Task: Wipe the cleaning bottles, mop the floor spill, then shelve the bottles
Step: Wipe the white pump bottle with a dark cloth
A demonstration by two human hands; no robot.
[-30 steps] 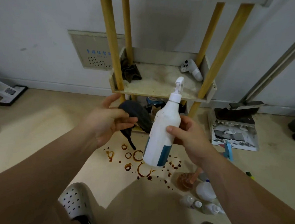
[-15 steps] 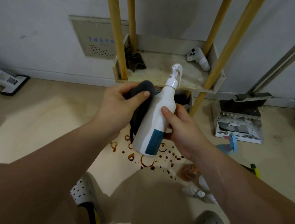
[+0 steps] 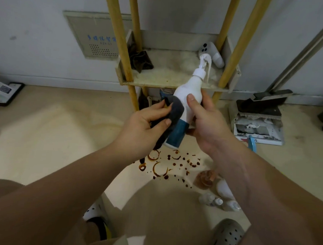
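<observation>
My right hand grips a white spray bottle with a blue label, tilted with its nozzle pointing up and away. My left hand holds a dark grey cloth pressed against the bottle's left side, over the label. Below them a brown spill of rings and drops marks the beige floor. Several more bottles, one amber and the others white or clear, stand on the floor at the lower right, partly hidden by my right forearm.
A yellow-legged shelf unit stands against the wall, with a brown rag and a white device on its tray. A dustpan and brush lie at the right. My clogs are at the bottom.
The cloth has slid from the bottle's upper body down onto the label, and both hands with the bottle have shifted slightly right and tilted the nozzle further away.
</observation>
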